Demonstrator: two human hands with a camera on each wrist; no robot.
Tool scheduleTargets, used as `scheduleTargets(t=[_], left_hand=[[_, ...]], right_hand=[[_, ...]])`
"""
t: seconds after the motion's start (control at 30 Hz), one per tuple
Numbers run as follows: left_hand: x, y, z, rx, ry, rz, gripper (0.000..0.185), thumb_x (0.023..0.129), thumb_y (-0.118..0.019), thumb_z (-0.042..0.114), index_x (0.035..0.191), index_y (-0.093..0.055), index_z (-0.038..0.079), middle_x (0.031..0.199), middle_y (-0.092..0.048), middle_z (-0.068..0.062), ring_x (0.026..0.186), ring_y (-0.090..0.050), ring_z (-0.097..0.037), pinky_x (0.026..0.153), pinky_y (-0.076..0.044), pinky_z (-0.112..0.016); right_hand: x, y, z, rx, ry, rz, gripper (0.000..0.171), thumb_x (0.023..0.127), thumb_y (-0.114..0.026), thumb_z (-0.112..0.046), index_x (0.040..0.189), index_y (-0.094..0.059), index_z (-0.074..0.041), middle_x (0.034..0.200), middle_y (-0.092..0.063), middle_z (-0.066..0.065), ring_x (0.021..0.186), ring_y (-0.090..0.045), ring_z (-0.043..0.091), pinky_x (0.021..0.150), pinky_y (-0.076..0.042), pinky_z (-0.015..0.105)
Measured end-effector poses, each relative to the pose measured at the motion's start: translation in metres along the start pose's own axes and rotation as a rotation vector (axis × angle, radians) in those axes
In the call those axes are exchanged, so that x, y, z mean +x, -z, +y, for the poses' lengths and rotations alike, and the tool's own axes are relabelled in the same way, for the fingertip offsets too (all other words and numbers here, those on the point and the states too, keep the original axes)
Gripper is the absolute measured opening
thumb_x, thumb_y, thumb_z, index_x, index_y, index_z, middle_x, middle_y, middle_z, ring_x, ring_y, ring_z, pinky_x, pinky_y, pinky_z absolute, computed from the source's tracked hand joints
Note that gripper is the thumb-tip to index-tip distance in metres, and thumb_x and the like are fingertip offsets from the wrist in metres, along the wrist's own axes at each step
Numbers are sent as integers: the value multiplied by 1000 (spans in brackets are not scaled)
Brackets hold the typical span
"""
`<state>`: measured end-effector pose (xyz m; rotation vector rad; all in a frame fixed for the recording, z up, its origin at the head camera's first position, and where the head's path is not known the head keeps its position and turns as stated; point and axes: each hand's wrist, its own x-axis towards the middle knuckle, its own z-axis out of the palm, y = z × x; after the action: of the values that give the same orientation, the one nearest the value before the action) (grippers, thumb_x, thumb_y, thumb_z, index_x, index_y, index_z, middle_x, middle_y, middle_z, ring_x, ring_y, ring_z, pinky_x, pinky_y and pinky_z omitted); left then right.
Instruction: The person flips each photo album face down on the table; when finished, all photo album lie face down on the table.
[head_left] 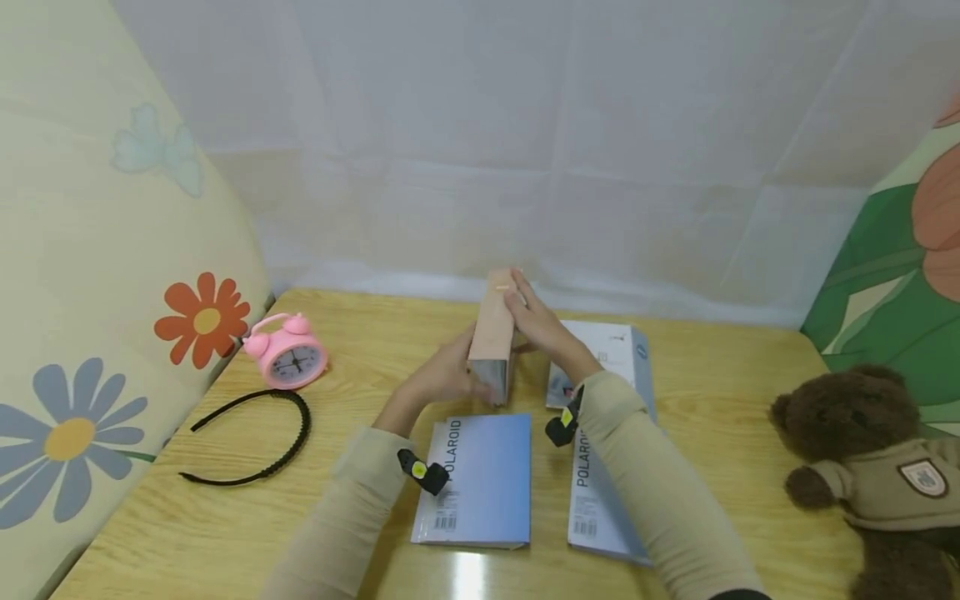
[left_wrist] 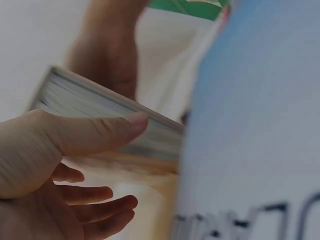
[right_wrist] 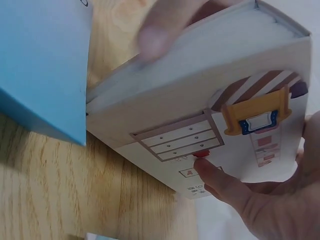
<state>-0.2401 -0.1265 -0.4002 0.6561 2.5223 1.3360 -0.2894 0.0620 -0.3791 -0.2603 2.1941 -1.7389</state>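
Note:
A thick pink-covered book [head_left: 492, 333] stands on its edge at the middle of the wooden table [head_left: 750, 375], held between both hands. My left hand [head_left: 442, 379] grips its near end, the thumb [left_wrist: 100, 132] lying across the page edges [left_wrist: 90, 102]. My right hand [head_left: 540, 325] holds the far right side, its fingers [right_wrist: 225, 185] against the illustrated cover [right_wrist: 210, 115]. A blue book marked POLAROID [head_left: 480, 479] lies flat just in front of the left hand.
A second POLAROID book [head_left: 596, 492] lies under the right forearm, a white book [head_left: 611, 346] behind it. A pink alarm clock [head_left: 288, 354] and a black headband [head_left: 255, 437] sit at the left. A brown teddy bear [head_left: 862, 450] sits at the right edge.

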Motion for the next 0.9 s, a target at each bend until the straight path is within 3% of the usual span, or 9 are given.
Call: scheduleTargets(t=[0.2,0.37,0.47,0.6,0.7,0.8,0.9], left_hand=[[4,-12,-24,-53,3,-10,125,68,-92,14,161,-9,27,159,-31,-9,139,-37,-36,111,-31,-60],[-2,-13,-28,-33,25,-27,117,71,-89,13,161,-14,20,155,-37,-14,136,-40,-38,109,-36,-60],[-4,-9,-27,11,63,-8,116,72,-88,11,161,-14,16,155,-35,-19,136,-40,-41,110,-35,-58],[-5,-3,-23,129,94,13,110,71,-86,8,158,-20,8,155,-34,-22,137,-38,-41,113,-31,-56],[-4,1,-22,220,106,-4,98,70,-83,5,153,-32,1,154,-35,-24,139,-35,-42,115,-28,-54],[-4,-1,-24,298,148,-5,88,70,-83,6,148,-42,1,154,-34,-26,142,-31,-42,116,-26,-54],[-3,-4,-26,346,185,9,83,71,-85,9,145,-48,2,155,-30,-27,143,-27,-43,117,-23,-55]], right_hand=[[1,-1,2,42,-9,15,64,105,-35,-49,159,-2,-40,156,-32,21,121,-56,42,85,-57,52],[-1,-6,8,96,-40,61,63,105,-38,-47,159,-5,-42,147,-44,23,113,-61,39,84,-57,50],[-1,-6,11,82,-29,102,60,107,-36,-41,160,-9,-36,151,-40,20,118,-57,37,95,-52,50],[1,-4,16,-166,8,218,56,106,-37,-28,159,-22,-18,155,-38,16,136,-44,34,113,-36,46],[-2,-5,23,-413,15,258,55,102,-41,-21,153,-34,-3,150,-44,20,138,-41,35,116,-32,44],[-4,-9,33,-601,35,209,38,98,-46,-16,130,-55,3,125,-61,23,118,-57,35,104,-46,44],[-5,-12,40,-702,55,147,15,95,-49,-13,103,-56,-3,92,-59,15,89,-59,30,83,-52,43]])
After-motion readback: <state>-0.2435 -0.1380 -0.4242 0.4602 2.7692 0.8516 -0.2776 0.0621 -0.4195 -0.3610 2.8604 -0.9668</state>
